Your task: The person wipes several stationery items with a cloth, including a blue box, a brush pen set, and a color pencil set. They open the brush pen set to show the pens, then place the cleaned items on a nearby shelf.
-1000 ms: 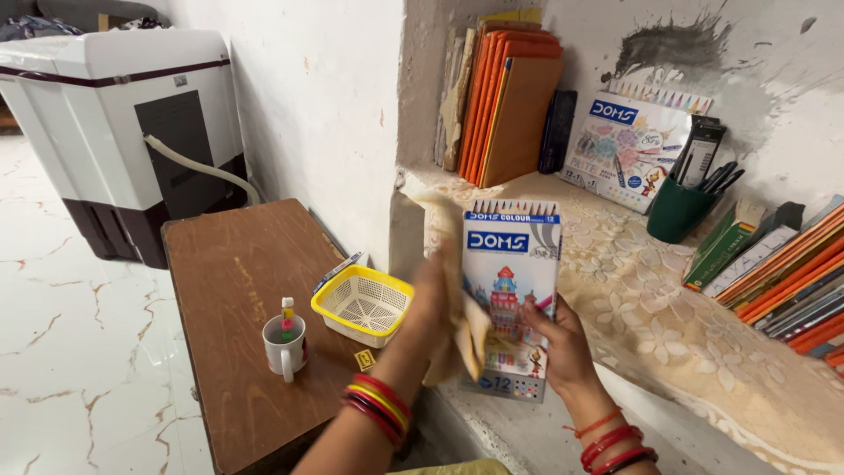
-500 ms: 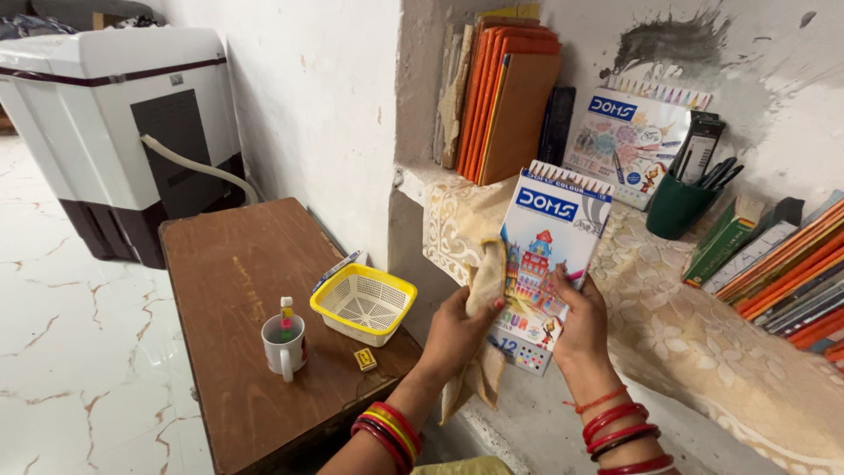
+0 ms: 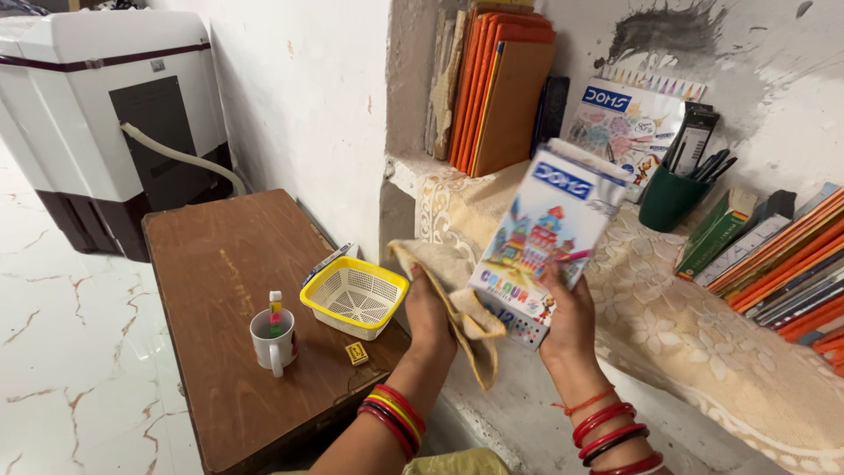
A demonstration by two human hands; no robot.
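The right hand [image 3: 570,318] grips a box of colour pencils [image 3: 547,242], tilted above the cloth-covered shelf [image 3: 703,352]. The left hand [image 3: 430,315], wrist bent upward, clutches a beige rag [image 3: 457,303] just beside the box.

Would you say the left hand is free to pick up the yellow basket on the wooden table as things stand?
Probably not right away. The left hand is close to the yellow basket with nothing between them, but it is gripping a beige cloth, which it would have to put down first.
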